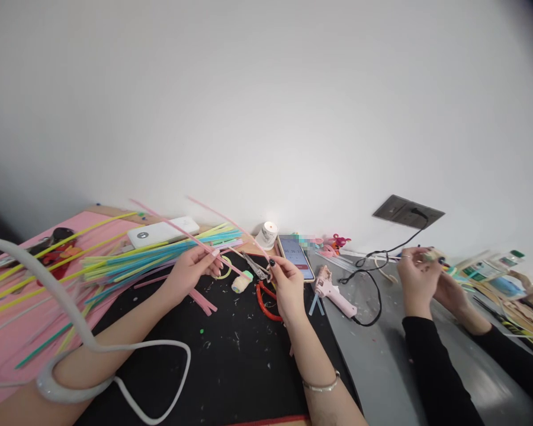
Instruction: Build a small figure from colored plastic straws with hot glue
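Observation:
My left hand [199, 264] pinches a pink pipe cleaner [169, 222], which slants from upper left down toward the right. Between the fingertips of my right hand [287, 279] is the lower end of another pink pipe cleaner [224, 220]. Pliers or scissors with red handles [266, 302] lie beside and partly beneath my right hand. A small pale roll [240, 283] with a green end rests on the black mat [182, 349] between my hands. Several short pink pipe cleaners [202, 302] lie below my left hand.
Bundled pipe cleaners [128, 260] and a white power bank [163, 233] are at left. A white cord [77, 313] crosses my left forearm. Behind stand a small white cup [267, 235] and a phone [296, 258]. A corded pink glue gun [333, 293] and a co-worker's hands [420, 278] are right.

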